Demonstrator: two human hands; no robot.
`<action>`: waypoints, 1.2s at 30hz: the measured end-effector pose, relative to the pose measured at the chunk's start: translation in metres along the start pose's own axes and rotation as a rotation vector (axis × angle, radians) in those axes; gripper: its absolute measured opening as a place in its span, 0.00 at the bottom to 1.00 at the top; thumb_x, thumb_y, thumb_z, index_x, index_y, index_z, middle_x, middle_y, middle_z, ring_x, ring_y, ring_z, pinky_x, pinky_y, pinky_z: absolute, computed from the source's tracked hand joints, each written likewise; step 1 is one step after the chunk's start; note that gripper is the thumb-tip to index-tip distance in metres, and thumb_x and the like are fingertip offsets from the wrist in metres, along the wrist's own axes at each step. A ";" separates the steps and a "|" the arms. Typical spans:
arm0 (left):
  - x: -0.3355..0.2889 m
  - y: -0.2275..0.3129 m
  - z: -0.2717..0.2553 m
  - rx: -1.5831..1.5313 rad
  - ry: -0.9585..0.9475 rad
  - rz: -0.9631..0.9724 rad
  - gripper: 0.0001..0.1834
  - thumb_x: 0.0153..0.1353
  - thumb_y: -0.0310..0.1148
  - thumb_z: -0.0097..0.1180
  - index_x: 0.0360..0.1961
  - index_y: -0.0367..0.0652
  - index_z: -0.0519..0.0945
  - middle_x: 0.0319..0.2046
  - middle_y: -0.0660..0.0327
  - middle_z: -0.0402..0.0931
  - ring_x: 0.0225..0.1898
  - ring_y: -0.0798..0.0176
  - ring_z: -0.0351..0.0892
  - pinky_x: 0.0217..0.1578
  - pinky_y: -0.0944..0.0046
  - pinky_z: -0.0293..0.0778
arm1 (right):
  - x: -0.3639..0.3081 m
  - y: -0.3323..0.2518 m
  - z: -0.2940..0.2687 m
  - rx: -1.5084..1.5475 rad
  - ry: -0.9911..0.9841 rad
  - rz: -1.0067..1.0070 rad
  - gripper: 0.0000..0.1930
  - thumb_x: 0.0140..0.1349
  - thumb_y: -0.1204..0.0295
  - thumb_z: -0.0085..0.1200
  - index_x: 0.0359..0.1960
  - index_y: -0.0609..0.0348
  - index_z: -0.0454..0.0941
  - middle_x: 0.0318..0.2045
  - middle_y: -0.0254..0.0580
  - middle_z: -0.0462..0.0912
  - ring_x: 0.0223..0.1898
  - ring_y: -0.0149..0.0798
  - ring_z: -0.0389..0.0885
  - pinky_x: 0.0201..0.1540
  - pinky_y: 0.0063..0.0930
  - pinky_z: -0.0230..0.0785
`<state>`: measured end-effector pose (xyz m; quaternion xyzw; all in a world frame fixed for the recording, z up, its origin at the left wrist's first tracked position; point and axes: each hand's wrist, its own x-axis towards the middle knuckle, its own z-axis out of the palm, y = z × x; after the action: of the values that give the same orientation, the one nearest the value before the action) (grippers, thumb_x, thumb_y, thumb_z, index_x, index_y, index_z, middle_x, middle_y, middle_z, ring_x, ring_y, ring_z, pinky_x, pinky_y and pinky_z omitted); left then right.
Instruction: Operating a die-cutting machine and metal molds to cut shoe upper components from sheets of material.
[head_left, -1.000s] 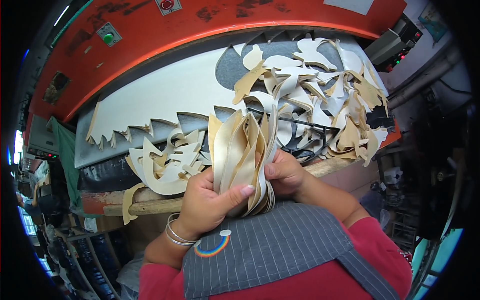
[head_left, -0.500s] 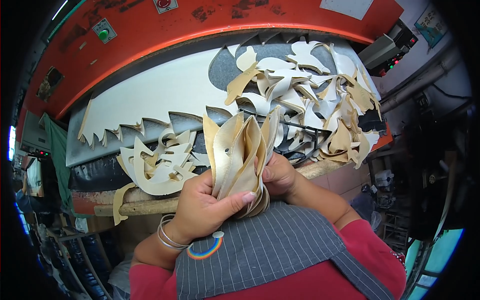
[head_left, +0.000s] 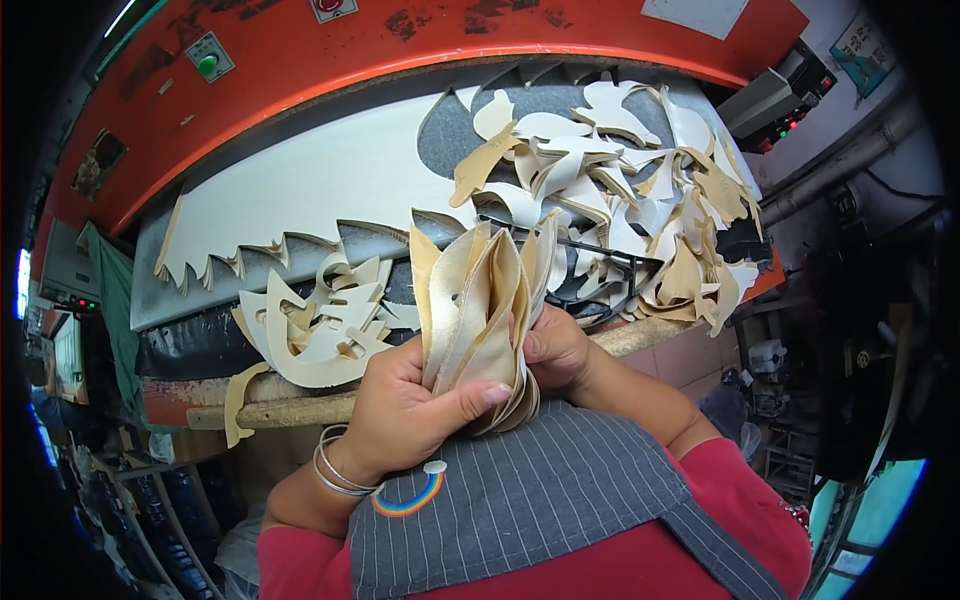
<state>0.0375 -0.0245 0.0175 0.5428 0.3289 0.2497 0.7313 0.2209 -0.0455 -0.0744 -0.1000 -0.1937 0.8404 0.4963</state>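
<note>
Just above my apron, both hands hold a stack of cut cream-coloured sheet pieces (head_left: 452, 340), possibly leather or lined fabric. The stack is bent, with its layers fanned apart at the top and a small hole in one front piece. My left hand (head_left: 425, 400) is closed round its left side, thumb across the front layers. On the other side my right hand (head_left: 556, 348) grips the edge, its thumb bent; some fingers are hidden behind the layers. Beyond the hands, a black metal frame (head_left: 610, 252), partly covered, lies among the cut scraps.
A layered white sheet (head_left: 310, 185) with a jagged cut edge covers the left of the grey machine bed. Scraps (head_left: 575, 165) pile up on the right; curved offcuts (head_left: 320, 340) lie at the near left. The orange machine body (head_left: 400, 35) stands behind, and a wooden bar (head_left: 300, 412) runs along the front.
Both hands keep their grip on the stack. Its top layers have shifted very slightly; little else differs.
</note>
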 end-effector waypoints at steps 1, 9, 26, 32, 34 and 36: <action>0.000 0.000 0.000 0.008 0.002 0.011 0.20 0.54 0.27 0.62 0.47 0.33 0.74 0.41 0.58 0.78 0.41 0.70 0.76 0.44 0.70 0.72 | 0.000 0.000 0.000 0.000 -0.001 0.001 0.29 0.51 0.66 0.63 0.55 0.59 0.66 0.49 0.42 0.75 0.51 0.39 0.73 0.56 0.35 0.64; 0.001 0.003 0.002 0.032 0.008 -0.011 0.20 0.53 0.27 0.63 0.47 0.33 0.74 0.40 0.59 0.78 0.41 0.70 0.76 0.43 0.70 0.73 | 0.001 -0.002 0.003 -0.014 0.019 0.017 0.32 0.49 0.65 0.65 0.56 0.59 0.65 0.50 0.43 0.74 0.52 0.39 0.73 0.56 0.35 0.64; -0.004 -0.004 0.003 0.052 0.085 0.105 0.12 0.63 0.29 0.51 0.42 0.31 0.77 0.33 0.62 0.79 0.34 0.76 0.74 0.35 0.74 0.71 | -0.004 -0.004 0.008 -0.073 -0.035 -0.062 0.28 0.50 0.71 0.63 0.54 0.62 0.68 0.48 0.43 0.76 0.50 0.38 0.74 0.54 0.35 0.65; -0.006 -0.002 0.006 0.117 0.109 0.181 0.10 0.62 0.29 0.52 0.40 0.32 0.78 0.30 0.64 0.79 0.31 0.78 0.73 0.32 0.76 0.70 | -0.006 -0.008 0.008 -0.140 -0.038 -0.165 0.19 0.51 0.75 0.60 0.46 0.62 0.74 0.43 0.41 0.77 0.45 0.35 0.75 0.51 0.31 0.66; -0.006 -0.005 0.001 0.132 0.111 0.157 0.10 0.61 0.29 0.53 0.39 0.32 0.79 0.28 0.64 0.79 0.30 0.78 0.73 0.30 0.76 0.70 | -0.006 -0.008 0.016 -0.151 0.011 -0.161 0.16 0.52 0.74 0.60 0.43 0.61 0.74 0.38 0.37 0.77 0.40 0.32 0.75 0.48 0.29 0.66; -0.004 -0.007 0.002 0.154 0.141 0.180 0.09 0.61 0.28 0.53 0.39 0.32 0.79 0.29 0.63 0.79 0.30 0.78 0.73 0.30 0.76 0.70 | -0.007 -0.009 0.020 -0.175 0.081 -0.160 0.15 0.53 0.73 0.60 0.42 0.61 0.74 0.38 0.36 0.77 0.41 0.32 0.75 0.48 0.29 0.66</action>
<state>0.0361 -0.0306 0.0122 0.6058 0.3476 0.3259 0.6372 0.2242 -0.0526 -0.0523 -0.1610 -0.2538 0.7732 0.5584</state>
